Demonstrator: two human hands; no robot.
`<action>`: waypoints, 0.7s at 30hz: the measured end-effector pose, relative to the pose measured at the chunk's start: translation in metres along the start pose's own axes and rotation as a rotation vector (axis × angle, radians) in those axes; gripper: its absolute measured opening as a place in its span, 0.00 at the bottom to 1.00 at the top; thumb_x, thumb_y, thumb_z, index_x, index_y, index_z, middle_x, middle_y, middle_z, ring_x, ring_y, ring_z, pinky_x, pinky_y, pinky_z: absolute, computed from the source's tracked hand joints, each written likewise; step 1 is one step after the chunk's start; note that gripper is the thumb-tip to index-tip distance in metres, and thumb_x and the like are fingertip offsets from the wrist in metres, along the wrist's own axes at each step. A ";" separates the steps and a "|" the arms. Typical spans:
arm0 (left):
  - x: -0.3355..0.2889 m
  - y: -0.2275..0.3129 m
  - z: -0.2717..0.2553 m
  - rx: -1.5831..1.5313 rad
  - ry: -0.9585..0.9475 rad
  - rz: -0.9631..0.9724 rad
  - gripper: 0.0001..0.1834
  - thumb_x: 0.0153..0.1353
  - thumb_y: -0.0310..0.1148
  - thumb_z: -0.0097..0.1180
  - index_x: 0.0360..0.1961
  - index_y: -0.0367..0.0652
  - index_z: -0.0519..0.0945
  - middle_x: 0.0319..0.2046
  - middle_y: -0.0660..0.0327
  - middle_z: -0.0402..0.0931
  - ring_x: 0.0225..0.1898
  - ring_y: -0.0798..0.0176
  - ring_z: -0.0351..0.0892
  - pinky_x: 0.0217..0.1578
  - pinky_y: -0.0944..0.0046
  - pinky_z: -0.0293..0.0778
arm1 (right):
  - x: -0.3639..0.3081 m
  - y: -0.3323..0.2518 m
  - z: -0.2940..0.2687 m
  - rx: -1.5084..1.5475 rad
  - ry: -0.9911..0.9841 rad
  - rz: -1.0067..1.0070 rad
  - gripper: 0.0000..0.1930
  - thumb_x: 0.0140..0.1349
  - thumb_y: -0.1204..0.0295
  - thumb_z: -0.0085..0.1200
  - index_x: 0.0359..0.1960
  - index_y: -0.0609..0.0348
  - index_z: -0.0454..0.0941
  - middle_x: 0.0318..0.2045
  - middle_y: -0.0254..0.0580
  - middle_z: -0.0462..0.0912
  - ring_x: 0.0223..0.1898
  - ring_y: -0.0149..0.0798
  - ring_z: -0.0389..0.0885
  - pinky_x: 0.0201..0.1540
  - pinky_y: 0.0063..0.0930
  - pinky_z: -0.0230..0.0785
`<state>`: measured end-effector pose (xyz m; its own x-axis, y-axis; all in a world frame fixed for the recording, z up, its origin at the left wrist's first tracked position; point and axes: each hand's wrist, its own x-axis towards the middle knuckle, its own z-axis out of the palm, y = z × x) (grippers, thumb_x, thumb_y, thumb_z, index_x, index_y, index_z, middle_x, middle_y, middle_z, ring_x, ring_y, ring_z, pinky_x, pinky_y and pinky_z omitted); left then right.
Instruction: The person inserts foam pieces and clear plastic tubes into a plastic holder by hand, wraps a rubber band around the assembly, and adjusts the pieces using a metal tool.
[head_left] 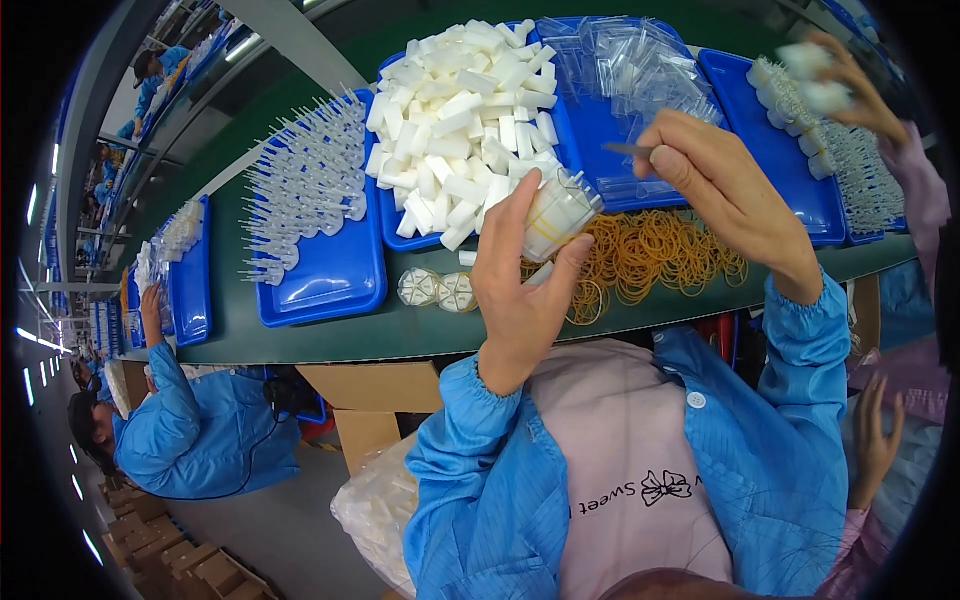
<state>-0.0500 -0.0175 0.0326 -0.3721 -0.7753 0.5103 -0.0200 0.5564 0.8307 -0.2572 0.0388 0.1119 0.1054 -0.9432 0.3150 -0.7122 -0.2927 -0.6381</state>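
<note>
My left hand [522, 285] is closed around a bundle of clear plastic pieces and white blocks [556, 218], with a yellow rubber band around it. My right hand [725, 190] pinches a thin, dark, flat tool [626, 149], possibly tweezers; its tip points left above the bundle, apart from it. Behind the bundle, white foam blocks [465, 120] are heaped on a blue tray. Orange-yellow rubber bands [645, 255] lie in a pile below my right hand. Two round bundles [438, 290] with white wedge-shaped ends stand left of my left hand.
A blue tray [325, 295] at left carries rows of clear, thin-tipped pieces [305, 185]. Flat clear plastic parts [625, 70] fill another tray. Farther right, a co-worker's hand [865, 95] holds white bundles over a blue tray [790, 195]. Another person [200, 430] works at left. Cardboard [375, 390] sits below the table edge.
</note>
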 end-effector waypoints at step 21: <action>0.004 0.008 -0.003 0.085 -0.134 0.063 0.32 0.47 0.25 0.69 0.56 0.39 0.75 0.45 0.50 0.77 0.44 0.52 0.80 0.42 0.60 0.76 | 0.004 0.015 -0.011 0.296 -0.352 0.128 0.15 0.65 0.62 0.54 0.30 0.63 0.80 0.18 0.36 0.77 0.18 0.27 0.68 0.21 0.25 0.57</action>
<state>-0.0485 -0.0169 0.0422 -0.4951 -0.6946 0.5219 -0.0687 0.6301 0.7734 -0.2753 0.0321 0.1115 0.2950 -0.9555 -0.0043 -0.5120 -0.1543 -0.8450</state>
